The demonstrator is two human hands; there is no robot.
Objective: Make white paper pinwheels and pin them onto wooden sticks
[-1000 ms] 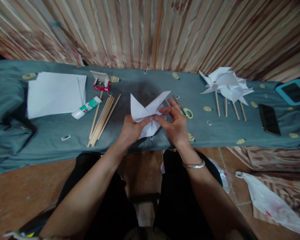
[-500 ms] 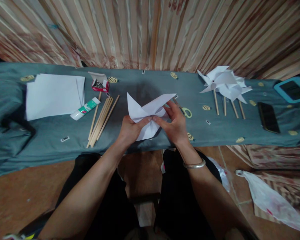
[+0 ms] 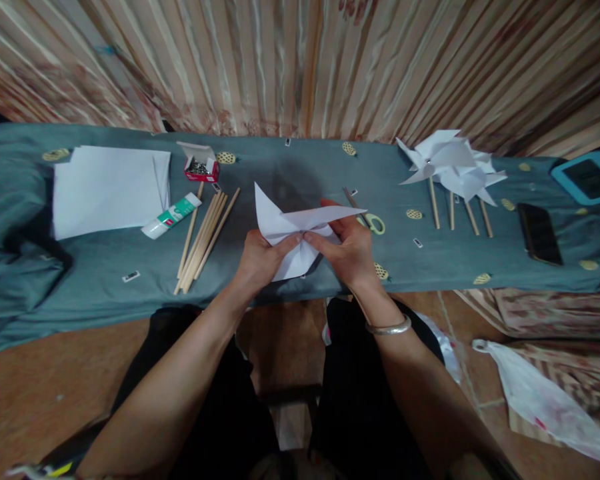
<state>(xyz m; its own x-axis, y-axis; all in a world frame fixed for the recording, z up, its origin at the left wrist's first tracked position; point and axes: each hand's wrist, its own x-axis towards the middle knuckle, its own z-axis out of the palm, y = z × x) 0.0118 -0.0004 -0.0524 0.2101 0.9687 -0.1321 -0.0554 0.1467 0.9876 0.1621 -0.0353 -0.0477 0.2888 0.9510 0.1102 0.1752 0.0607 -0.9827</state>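
Note:
Between my hands is a white paper pinwheel (image 3: 295,263), its blades partly folded in toward the centre, with no stick on it that I can see. My left hand (image 3: 265,257) grips it from the left, thumb pressed near the middle. From the other side my right hand (image 3: 350,250) holds it, the thumb tip also at the centre, close to the left thumb. One pointed blade stands up at the upper left; another reaches right across my right fingers. Both hands' fingers are partly hidden by the paper. Just beyond my right hand lie scissors (image 3: 375,224) with pale green handles.
On the left are white paper sheets (image 3: 110,193), a glue tube (image 3: 171,216), several wooden sticks (image 3: 205,243) and an open red box (image 3: 201,170) of small metal pieces. Finished pinwheels (image 3: 450,163) on sticks, a phone (image 3: 539,233) and a blue-framed device (image 3: 590,179) lie right.
The right-hand paper blade has swung down and farther right, over my right fingers. My right fingers have shifted slightly, and more of the scissors shows. Both thumbs stay at the centre.

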